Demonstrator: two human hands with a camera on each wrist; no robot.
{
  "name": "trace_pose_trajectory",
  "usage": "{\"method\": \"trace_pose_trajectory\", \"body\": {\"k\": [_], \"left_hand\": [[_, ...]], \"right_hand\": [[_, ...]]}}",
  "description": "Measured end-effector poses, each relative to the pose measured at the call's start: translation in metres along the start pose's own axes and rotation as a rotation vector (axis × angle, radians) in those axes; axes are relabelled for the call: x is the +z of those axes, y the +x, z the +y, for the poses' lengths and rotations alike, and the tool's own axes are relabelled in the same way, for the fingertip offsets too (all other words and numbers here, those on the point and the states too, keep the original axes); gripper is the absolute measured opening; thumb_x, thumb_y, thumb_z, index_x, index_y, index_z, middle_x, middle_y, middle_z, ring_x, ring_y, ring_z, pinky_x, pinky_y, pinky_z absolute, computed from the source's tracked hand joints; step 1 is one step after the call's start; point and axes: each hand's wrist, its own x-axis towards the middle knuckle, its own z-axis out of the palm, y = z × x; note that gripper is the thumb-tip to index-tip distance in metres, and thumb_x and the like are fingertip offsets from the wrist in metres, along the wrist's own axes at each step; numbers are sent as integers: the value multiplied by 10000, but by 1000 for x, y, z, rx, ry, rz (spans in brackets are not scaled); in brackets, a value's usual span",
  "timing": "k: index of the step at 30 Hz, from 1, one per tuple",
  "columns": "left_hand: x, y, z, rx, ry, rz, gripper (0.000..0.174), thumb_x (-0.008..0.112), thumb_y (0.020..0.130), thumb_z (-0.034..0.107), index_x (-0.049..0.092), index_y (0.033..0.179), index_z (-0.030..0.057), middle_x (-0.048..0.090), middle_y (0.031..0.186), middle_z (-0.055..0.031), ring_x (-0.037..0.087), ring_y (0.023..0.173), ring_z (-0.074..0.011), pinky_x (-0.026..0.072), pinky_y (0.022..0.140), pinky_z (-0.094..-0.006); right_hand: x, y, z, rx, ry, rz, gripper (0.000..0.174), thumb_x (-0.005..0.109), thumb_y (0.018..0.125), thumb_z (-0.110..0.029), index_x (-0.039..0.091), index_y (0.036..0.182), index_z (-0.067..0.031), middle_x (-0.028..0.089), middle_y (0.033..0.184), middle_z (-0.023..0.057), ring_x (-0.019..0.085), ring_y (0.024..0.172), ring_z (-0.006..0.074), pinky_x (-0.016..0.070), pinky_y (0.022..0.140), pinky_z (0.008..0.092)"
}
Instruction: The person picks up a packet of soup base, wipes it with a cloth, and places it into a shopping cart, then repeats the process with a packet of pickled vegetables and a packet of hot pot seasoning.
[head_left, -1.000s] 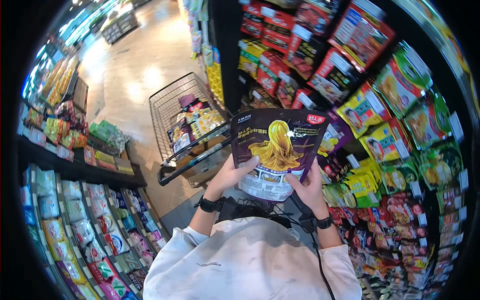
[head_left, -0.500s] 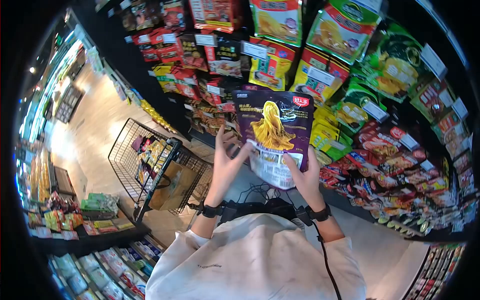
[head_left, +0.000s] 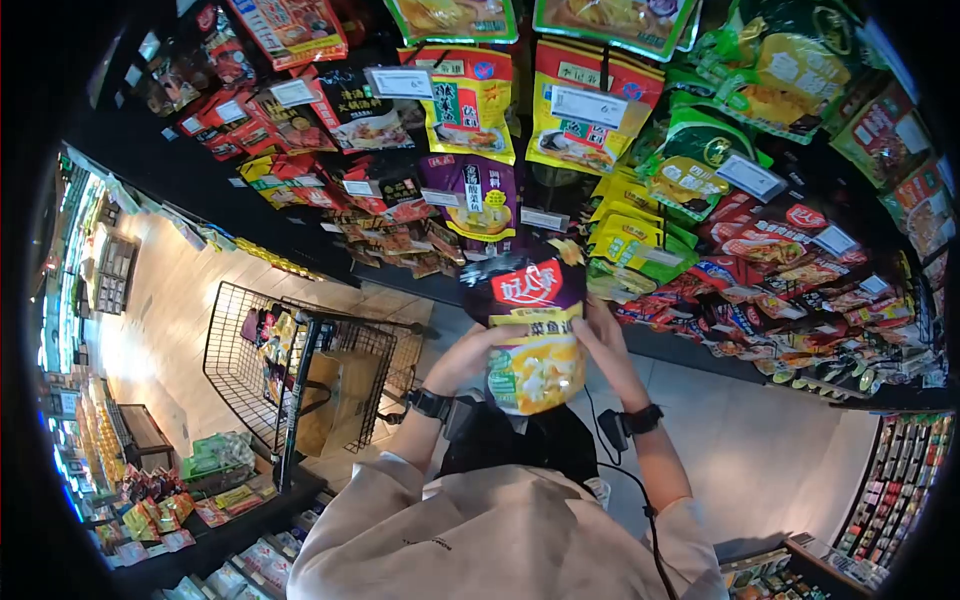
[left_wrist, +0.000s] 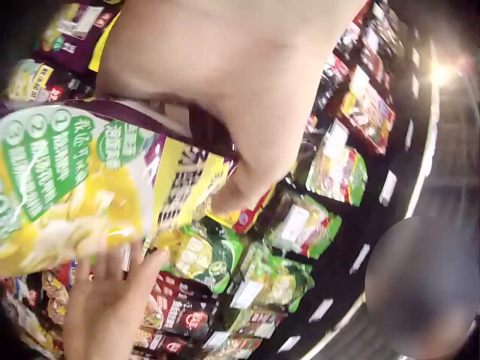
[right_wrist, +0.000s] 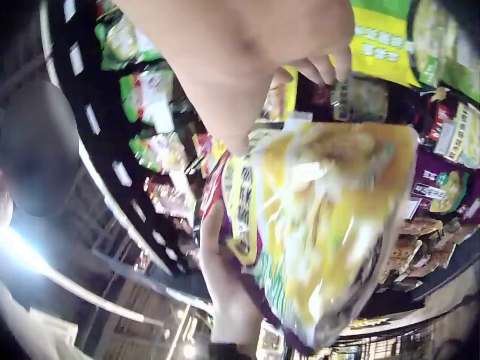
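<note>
A dark purple pouch with a yellow food picture is held in front of the body, its front facing up. My left hand grips its left edge, thumb on the front. On the right edge, my right hand pinches it with the thumb on the front and fingers behind. In the left wrist view the pouch spreads below the left hand. The right wrist view has the pouch under the right hand, with the left hand at its other side.
Racks of hanging pouches with price tags fill the space ahead and to the right. A wire shopping cart holding packets and a brown bag stands at the left. Low displays are at the lower left.
The pouch has been turned from its dark back to its front, and both hands grip it at the sides. The view has swung right, bringing the rack ahead and the cart further left.
</note>
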Motion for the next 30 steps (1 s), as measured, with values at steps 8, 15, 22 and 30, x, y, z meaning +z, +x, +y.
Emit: {"method": "trace_pose_trajectory", "body": {"k": [8, 15, 22, 30], "left_hand": [[-37, 93, -35, 68, -48, 179, 347, 658, 999, 320, 666, 1128, -2, 707, 1070, -32, 666, 958, -104, 530, 829, -267], [-54, 142, -15, 252, 103, 365, 420, 593, 1026, 423, 677, 1159, 34, 700, 1127, -34, 596, 1069, -84, 429, 945, -262], [-32, 145, 20, 381, 185, 266, 422, 631, 1012, 382, 668, 1178, -4, 710, 1124, -48, 624, 1013, -88, 470, 900, -263], [-31, 159, 22, 334, 114, 316, 402, 679, 982, 379, 693, 1106, -2, 726, 1018, -20, 637, 915, -63, 484, 841, -240]], "right_hand": [[-37, 37, 120, 84, -64, 302, 341, 609, 1029, -214, 570, 1296, -6, 656, 1186, 46, 584, 1067, 102, 483, 937, 298], [-24, 81, 85, -126, -280, 320, 300, 593, 1037, -211, 581, 1237, 14, 676, 1128, 63, 582, 1014, 105, 476, 914, 295], [-26, 107, 83, -153, -278, 347, 315, 579, 1050, -230, 591, 1253, 11, 672, 1145, 50, 571, 1024, 89, 467, 915, 279], [-27, 119, 83, -113, -245, 367, 315, 582, 1047, -222, 587, 1258, 12, 672, 1148, 58, 579, 1013, 92, 479, 895, 276]]}}
